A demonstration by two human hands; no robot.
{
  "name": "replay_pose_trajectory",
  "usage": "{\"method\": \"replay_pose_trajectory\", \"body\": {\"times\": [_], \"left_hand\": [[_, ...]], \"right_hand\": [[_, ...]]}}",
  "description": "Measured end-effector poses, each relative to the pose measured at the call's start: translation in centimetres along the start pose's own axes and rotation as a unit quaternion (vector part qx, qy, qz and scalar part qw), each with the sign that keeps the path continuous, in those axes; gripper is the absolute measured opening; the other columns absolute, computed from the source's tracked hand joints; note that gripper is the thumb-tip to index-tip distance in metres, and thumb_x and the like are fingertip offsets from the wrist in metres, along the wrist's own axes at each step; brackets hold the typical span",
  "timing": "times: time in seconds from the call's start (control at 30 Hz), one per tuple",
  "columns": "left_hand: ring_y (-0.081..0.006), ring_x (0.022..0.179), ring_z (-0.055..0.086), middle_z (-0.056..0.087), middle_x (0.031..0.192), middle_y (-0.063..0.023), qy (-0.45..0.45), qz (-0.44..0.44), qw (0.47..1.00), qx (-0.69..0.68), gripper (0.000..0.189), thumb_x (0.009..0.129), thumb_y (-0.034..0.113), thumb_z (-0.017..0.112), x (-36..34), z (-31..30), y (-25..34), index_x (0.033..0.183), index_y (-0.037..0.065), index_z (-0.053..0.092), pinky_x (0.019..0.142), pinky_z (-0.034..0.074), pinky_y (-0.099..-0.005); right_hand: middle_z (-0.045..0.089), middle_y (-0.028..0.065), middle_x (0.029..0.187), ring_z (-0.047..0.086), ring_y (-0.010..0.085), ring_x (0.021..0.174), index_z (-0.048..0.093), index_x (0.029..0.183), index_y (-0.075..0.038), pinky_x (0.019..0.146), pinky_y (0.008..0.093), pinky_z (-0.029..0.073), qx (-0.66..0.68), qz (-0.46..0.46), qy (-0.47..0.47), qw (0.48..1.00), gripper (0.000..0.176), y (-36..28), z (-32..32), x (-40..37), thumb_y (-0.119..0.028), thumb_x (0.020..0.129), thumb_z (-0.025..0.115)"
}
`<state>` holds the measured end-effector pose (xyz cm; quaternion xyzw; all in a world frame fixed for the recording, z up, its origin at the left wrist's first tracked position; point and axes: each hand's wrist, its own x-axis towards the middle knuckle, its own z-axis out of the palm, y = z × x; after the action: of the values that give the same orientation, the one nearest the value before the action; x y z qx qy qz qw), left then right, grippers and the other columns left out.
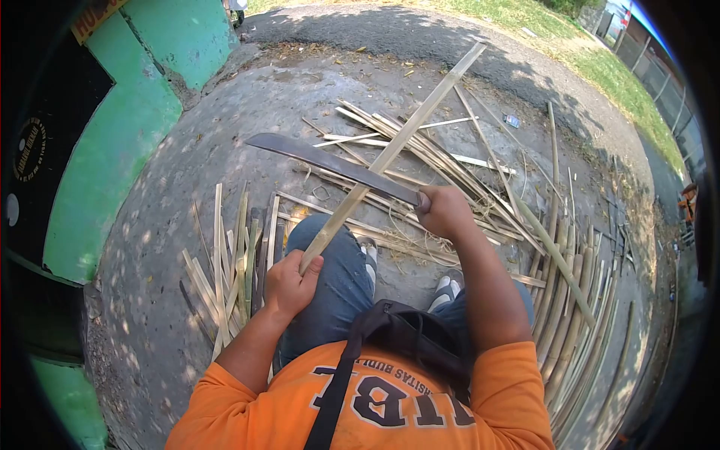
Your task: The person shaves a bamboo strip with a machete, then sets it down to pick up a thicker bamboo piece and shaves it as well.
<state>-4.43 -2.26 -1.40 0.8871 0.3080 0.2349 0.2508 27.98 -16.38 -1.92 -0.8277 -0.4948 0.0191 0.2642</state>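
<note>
My left hand [292,283] is closed around the lower end of a long bamboo strip [409,129], which slants up and away to the right. In my right hand [445,211] is the handle of a machete [322,157]. Its broad dark blade points left and crosses the strip a little above my left knee, touching or nearly touching it. The handle is mostly hidden by my fingers.
Split bamboo strips [442,161] lie in a loose pile ahead. More strips [238,262] stand by my left leg, and bamboo poles [566,315] lie at the right. A green wall [150,97] borders the left side. Shavings litter the concrete ground [180,180].
</note>
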Motion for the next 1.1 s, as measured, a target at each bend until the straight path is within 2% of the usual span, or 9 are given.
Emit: {"method": "replay_pose_trajectory", "body": {"times": [0.17, 0.3, 0.33, 0.47, 0.73, 1.1], "left_hand": [[-0.0448, 0.065, 0.063, 0.061, 0.068, -0.0216, -0.001, -0.008, 1.000, 0.018, 0.048, 0.102, 0.047, 0.064, 0.1, 0.2, -0.1, 0.081, 0.003, 0.059, 0.058, 0.047, -0.0499], [-0.0452, 0.066, 0.062, 0.061, 0.068, -0.0225, -0.003, -0.015, 1.000, 0.022, 0.047, 0.102, 0.044, 0.065, 0.0, 0.2, 0.4, 0.083, 0.002, 0.061, 0.059, 0.047, -0.0486], [-0.0453, 0.066, 0.062, 0.061, 0.068, -0.0226, -0.001, -0.015, 1.000, 0.026, 0.047, 0.102, 0.044, 0.065, -0.1, 0.2, 0.5, 0.083, 0.002, 0.061, 0.059, 0.047, -0.0487], [-0.0456, 0.066, 0.063, 0.062, 0.069, -0.0222, 0.011, 0.010, 0.999, 0.037, 0.047, 0.102, 0.045, 0.066, -0.2, 0.3, 0.1, 0.082, 0.003, 0.059, 0.058, 0.048, -0.0499], [-0.0457, 0.064, 0.065, 0.064, 0.070, -0.0213, 0.011, 0.035, 0.998, 0.051, 0.047, 0.101, 0.045, 0.067, -0.2, 0.2, 0.4, 0.081, 0.004, 0.059, 0.057, 0.050, -0.0520], [-0.0462, 0.066, 0.065, 0.065, 0.071, -0.0216, -0.011, 0.015, 0.998, 0.059, 0.047, 0.101, 0.046, 0.066, -0.2, -0.1, 0.3, 0.082, 0.003, 0.060, 0.059, 0.051, -0.0529]], "right_hand": [[0.070, 0.0221, 0.083, 0.068, 0.0454, 0.082, 0.070, 0.086, -0.008, 0.075, 0.0538, 0.055, 0.050, 0.001, -0.006, 0.999, 0.013, -0.4, 0.0, -0.6, -0.020, 0.085, 0.065], [0.064, 0.0242, 0.076, 0.063, 0.0485, 0.077, 0.064, 0.081, -0.005, 0.071, 0.0555, 0.052, 0.082, -0.074, -0.040, 0.993, 0.014, -3.0, 0.9, -1.2, -0.017, 0.088, 0.061], [0.065, 0.0228, 0.074, 0.064, 0.0472, 0.076, 0.064, 0.080, -0.006, 0.071, 0.0559, 0.052, 0.060, -0.095, -0.048, 0.993, 0.012, -3.1, 1.6, -1.4, -0.017, 0.086, 0.062], [0.067, 0.0207, 0.075, 0.066, 0.0448, 0.076, 0.068, 0.080, -0.009, 0.071, 0.0555, 0.053, 0.004, -0.072, -0.108, 0.992, 0.009, -4.0, 0.1, -1.3, -0.017, 0.080, 0.066], [0.068, 0.0188, 0.076, 0.067, 0.0426, 0.079, 0.068, 0.079, -0.009, 0.073, 0.0537, 0.054, -0.019, -0.064, -0.089, 0.994, 0.009, -3.3, 0.2, -1.0, -0.017, 0.077, 0.067], [0.072, 0.0153, 0.080, 0.071, 0.0379, 0.081, 0.071, 0.079, -0.013, 0.074, 0.0492, 0.056, -0.054, -0.044, -0.090, 0.994, 0.009, -1.7, 1.3, -0.5, -0.018, 0.072, 0.071]]}}
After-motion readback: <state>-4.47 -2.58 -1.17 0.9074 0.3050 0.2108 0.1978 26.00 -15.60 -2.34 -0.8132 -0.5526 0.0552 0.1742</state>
